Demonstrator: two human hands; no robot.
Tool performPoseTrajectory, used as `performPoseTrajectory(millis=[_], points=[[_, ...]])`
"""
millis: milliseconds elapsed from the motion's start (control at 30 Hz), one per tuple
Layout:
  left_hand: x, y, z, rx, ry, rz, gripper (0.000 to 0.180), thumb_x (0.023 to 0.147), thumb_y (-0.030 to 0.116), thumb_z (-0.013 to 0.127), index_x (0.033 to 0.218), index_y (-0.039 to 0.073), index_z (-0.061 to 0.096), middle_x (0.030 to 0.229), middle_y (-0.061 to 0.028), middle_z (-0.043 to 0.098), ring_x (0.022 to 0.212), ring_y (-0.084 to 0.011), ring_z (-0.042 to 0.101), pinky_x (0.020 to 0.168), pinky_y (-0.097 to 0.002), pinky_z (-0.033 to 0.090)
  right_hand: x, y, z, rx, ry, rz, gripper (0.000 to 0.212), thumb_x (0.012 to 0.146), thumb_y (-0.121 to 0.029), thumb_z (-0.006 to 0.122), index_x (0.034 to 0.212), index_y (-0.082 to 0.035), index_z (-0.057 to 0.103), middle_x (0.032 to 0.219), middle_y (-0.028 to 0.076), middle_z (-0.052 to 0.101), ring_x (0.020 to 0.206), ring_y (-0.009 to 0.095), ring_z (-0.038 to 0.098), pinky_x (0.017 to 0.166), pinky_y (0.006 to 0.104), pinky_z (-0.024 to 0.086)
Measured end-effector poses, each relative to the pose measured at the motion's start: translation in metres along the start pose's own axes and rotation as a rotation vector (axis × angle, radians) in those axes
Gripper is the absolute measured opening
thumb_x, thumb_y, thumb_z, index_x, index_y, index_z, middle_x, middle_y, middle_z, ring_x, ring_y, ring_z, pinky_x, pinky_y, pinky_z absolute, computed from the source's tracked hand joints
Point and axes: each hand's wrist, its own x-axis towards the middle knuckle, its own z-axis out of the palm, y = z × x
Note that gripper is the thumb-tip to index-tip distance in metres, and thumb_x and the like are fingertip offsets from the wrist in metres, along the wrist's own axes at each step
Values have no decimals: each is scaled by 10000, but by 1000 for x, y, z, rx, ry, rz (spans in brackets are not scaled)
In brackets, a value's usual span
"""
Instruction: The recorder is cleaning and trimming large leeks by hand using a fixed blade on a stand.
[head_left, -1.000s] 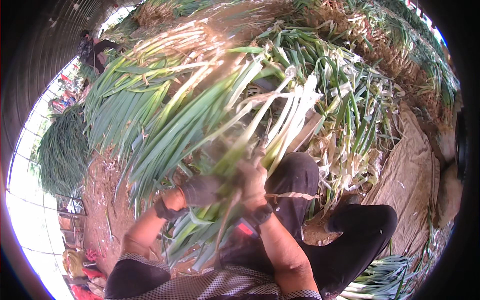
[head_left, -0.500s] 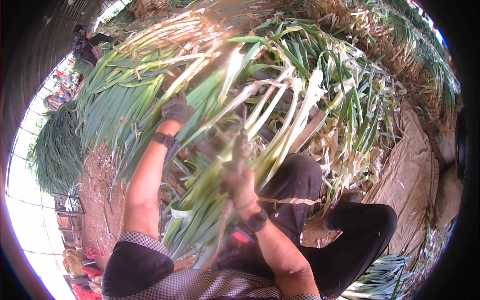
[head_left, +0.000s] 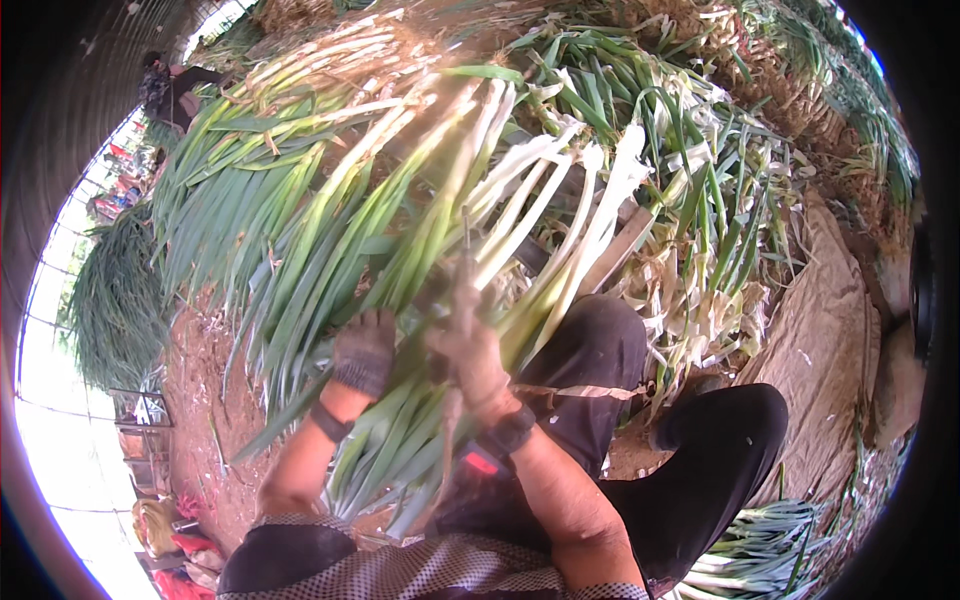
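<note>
My left hand (head_left: 364, 352), in a dark grey work glove, is closed around the green leaves of several long green onions (head_left: 425, 225). Their pale ends point up and away from me. Close beside it, my gloved right hand (head_left: 466, 358) grips what looks like an air blow gun (head_left: 466, 240), its thin metal nozzle pointing away from me and a hose-like strip hanging below. Motion smears the right fingers and the tool. White-stemmed green onions (head_left: 605, 205) lie just right of the nozzle, their leaves running back under my hands.
A broad pile of green onions (head_left: 230, 190) spreads at the left. Stripped leaves and skins (head_left: 700, 290) heap up at the right, by a brown cloth sheet (head_left: 815, 330). My bent knee (head_left: 600, 340) is close to the right hand. Another person (head_left: 170, 90) is at the far left.
My left hand has come back from the pile toward me, next to the right hand, and more onion stalks lie between the pile and the nozzle. My right hand has shifted slightly.
</note>
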Motion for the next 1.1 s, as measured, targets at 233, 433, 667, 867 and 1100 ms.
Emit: performPoseTrajectory(millis=[233, 433, 667, 867, 1100], points=[[-50, -25, -27, -109, -267, 59, 378, 795, 247, 593, 1092, 18, 546, 1027, -198, 601, 870, -346, 617, 728, -450, 498, -1, 6, 6, -186, -19, 84, 204, 791, -149, 668, 869, 30, 610, 687, 39, 565, 607, 131, 518, 561, 276, 414], [28, -31, -1, -332, -178, -122, 345, 821, 249, 619, 1105, 59, 567, 1060, -232, 598, 950, -413, 601, 783, -487, 502, 3, 18, -4, -280, -73, 122, 221, 781, -138, 676, 891, 51, 648, 722, 71, 609, 635, 184, 558, 621, 316, 456], [109, -38, 46, -440, -245, -201, 394, 790, 195, 643, 1146, 39, 575, 1056, -257, 604, 979, -410, 593, 864, -467, 476, 14, 24, -2, -294, -56, 201, 287, 747, -168, 713, 893, 66, 635, 743, 103, 623, 678, 206, 577, 644, 332, 458], [121, -27, 23, -805, -317, -277, 386, 728, 254, 718, 1029, 25, 638, 992, -230, 636, 936, -360, 626, 828, -433, 479, 22, 30, -5, -428, -47, 180, 352, 728, -217, 733, 880, 77, 614, 726, 127, 615, 685, 226, 581, 661, 348, 461], [113, -15, 35, -506, -228, -288, 487, 615, 415, 755, 931, 57, 662, 974, -192, 650, 894, -344, 629, 782, -417, 502, 17, 26, -1, -408, -2, 211, 299, 727, -201, 735, 860, 45, 631, 700, 111, 613, 640, 211, 576, 625, 345, 466]])
